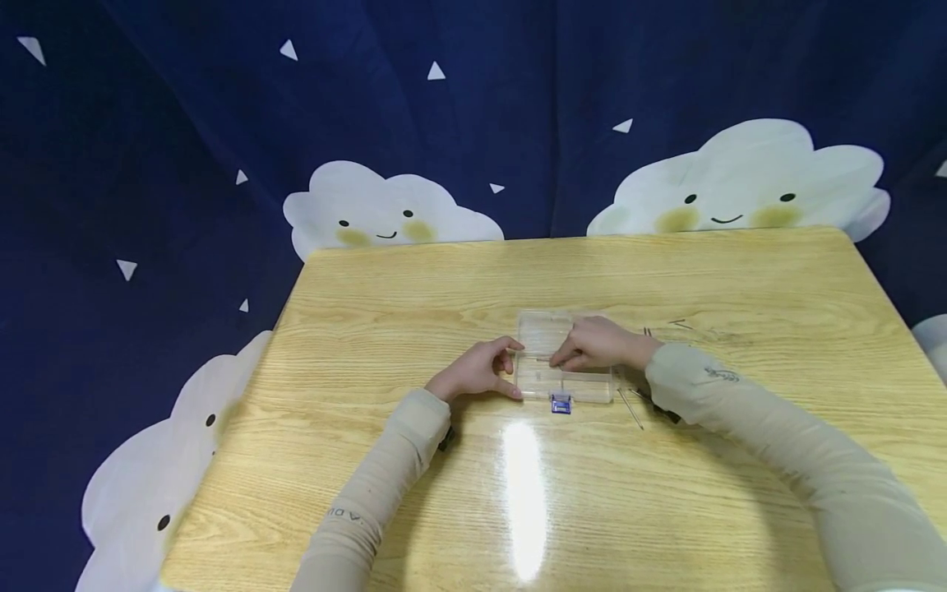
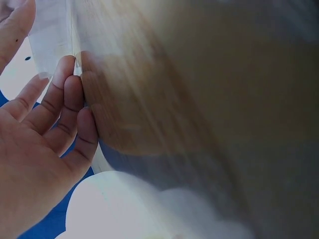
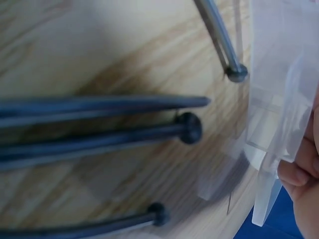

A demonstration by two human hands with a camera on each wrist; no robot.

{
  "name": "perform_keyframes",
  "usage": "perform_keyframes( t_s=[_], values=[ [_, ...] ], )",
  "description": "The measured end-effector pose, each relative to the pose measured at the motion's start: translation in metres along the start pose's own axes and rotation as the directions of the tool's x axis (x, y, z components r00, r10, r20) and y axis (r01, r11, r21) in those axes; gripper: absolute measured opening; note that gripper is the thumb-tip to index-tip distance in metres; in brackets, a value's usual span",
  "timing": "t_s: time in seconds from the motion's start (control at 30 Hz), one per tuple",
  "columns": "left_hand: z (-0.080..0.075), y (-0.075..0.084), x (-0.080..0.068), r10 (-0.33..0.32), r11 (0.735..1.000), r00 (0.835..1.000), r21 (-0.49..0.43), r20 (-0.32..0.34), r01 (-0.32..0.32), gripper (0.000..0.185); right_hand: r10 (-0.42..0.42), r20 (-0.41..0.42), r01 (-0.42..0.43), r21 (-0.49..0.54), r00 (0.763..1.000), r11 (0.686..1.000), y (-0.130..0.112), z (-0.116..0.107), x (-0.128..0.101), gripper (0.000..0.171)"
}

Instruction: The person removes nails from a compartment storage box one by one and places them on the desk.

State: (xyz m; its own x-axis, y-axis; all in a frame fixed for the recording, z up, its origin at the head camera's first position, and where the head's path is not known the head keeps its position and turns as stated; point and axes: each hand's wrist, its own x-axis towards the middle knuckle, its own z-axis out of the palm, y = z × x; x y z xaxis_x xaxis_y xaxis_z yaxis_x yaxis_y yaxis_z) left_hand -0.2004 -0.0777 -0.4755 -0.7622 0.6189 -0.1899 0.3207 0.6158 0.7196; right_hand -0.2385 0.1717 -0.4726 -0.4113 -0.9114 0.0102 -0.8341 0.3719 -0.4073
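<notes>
A clear plastic box (image 1: 588, 388) with compartments lies on the table, its lid (image 1: 543, 330) folded back and a blue latch (image 1: 561, 404) at the front. Thumb and fingertips of my left hand (image 1: 477, 367) hold the box's left side; in the left wrist view, the fingers (image 2: 52, 109) touch a clear edge. Over the inside of the box, my right hand (image 1: 595, 343) pinches what looks like a thin nail (image 1: 542, 359), its far part hidden by the fingers. The right wrist view shows the box wall (image 3: 271, 74) beside that hand (image 3: 305, 199).
Several loose nails lie right of the box, such as a long nail (image 1: 630, 409) near its front right corner and a nail (image 1: 681, 324) farther back. Large nails (image 3: 99, 142) fill the right wrist view. A dark blue curtain (image 1: 473, 123) hangs behind the wooden table (image 1: 370, 312).
</notes>
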Motion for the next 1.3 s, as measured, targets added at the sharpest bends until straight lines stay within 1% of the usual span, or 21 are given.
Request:
perform_keyframes(
  t_s=[0.1,0.23,0.33,0.4,0.5,0.57,0.6,0.63,0.67,0.7,0.77,0.83,0.87,0.93,1.03,1.13,1.2,1.27,1.3],
  values=[
    [0.0,0.001,0.0,0.0,1.0,1.0,-0.003,0.004,0.0,0.069,-0.026,-0.025,0.024,-0.052,0.999,0.998,-0.001,0.001,-0.003,0.023],
    [0.001,0.001,0.001,-0.004,1.0,1.0,-0.002,0.007,0.004,0.069,-0.054,-0.039,0.047,-0.159,0.998,0.986,-0.003,0.002,-0.006,0.025],
    [0.001,0.002,0.001,-0.003,1.0,1.0,0.002,0.008,0.003,0.069,-0.061,-0.048,0.05,-0.195,0.997,0.979,-0.005,0.001,-0.01,0.024],
    [0.002,0.002,0.002,0.001,1.0,1.0,0.002,0.008,-0.001,0.07,-0.049,-0.06,0.039,-0.166,0.997,0.985,-0.008,-0.001,-0.013,0.023],
    [0.002,0.002,0.002,0.007,1.0,1.0,0.005,0.004,-0.007,0.069,0.002,-0.075,-0.006,-0.055,0.997,0.998,-0.011,-0.004,-0.02,0.022],
    [0.002,0.003,0.002,0.008,1.0,1.0,0.005,0.004,-0.008,0.069,0.082,-0.07,-0.078,0.067,0.994,0.995,-0.013,-0.006,-0.025,0.022],
    [0.002,0.003,0.002,0.007,1.0,1.0,0.005,0.003,-0.007,0.069,0.135,-0.058,-0.126,0.132,0.989,0.983,-0.015,-0.007,-0.027,0.023],
    [0.003,0.003,0.002,0.004,1.0,1.0,0.009,0.002,-0.004,0.069,0.2,-0.045,-0.187,0.199,0.979,0.962,-0.017,-0.008,-0.029,0.022],
    [0.003,0.003,0.001,-0.002,1.0,1.0,0.013,0.001,0.002,0.069,0.267,-0.035,-0.249,0.26,0.963,0.933,-0.019,-0.008,-0.03,0.022],
    [0.003,0.004,0.001,-0.006,1.0,1.0,0.018,-0.001,0.006,0.069,0.341,-0.022,-0.316,0.317,0.94,0.894,-0.021,-0.008,-0.031,0.022],
    [0.003,0.006,0.0,-0.013,0.999,1.0,0.029,-0.004,0.013,0.07,0.477,0.027,-0.44,0.434,0.879,0.786,-0.026,-0.007,-0.031,0.021],
    [0.004,0.008,-0.001,-0.014,0.999,1.0,0.033,-0.006,0.014,0.07,0.56,0.08,-0.511,0.529,0.825,0.678,-0.032,-0.005,-0.03,0.025],
    [0.004,0.009,-0.002,-0.013,0.999,1.0,0.033,-0.007,0.013,0.07,0.584,0.108,-0.532,0.569,0.804,0.627,-0.034,-0.003,-0.029,0.028],
    [0.005,0.011,-0.002,-0.01,0.999,1.0,0.031,-0.006,0.01,0.07,0.605,0.171,-0.552,0.647,0.777,0.526,-0.039,0.0,-0.027,0.037],
    [0.005,0.011,-0.002,-0.01,1.0,1.0,0.024,-0.005,0.01,0.07,0.595,0.245,-0.551,0.728,0.765,0.409,-0.042,0.003,-0.026,0.056],
    [0.006,0.01,-0.001,-0.014,0.999,1.0,0.029,-0.007,0.015,0.07,0.582,0.298,-0.548,0.774,0.757,0.317,-0.042,0.004,-0.026,0.063],
    [0.005,0.01,-0.001,-0.015,0.999,1.0,0.031,-0.01,0.015,0.07,0.57,0.319,-0.548,0.785,0.757,0.289,-0.04,0.003,-0.025,0.063],
    [0.006,0.01,-0.001,-0.011,0.999,1.0,0.032,-0.011,0.012,0.07,0.56,0.337,-0.543,0.801,0.757,0.252,-0.039,0.003,-0.025,0.063],
    [0.006,0.011,-0.001,-0.008,0.999,1.0,0.032,-0.01,0.008,0.069,0.554,0.351,-0.543,0.808,0.755,0.229,-0.039,0.002,-0.025,0.062]
  ],
)
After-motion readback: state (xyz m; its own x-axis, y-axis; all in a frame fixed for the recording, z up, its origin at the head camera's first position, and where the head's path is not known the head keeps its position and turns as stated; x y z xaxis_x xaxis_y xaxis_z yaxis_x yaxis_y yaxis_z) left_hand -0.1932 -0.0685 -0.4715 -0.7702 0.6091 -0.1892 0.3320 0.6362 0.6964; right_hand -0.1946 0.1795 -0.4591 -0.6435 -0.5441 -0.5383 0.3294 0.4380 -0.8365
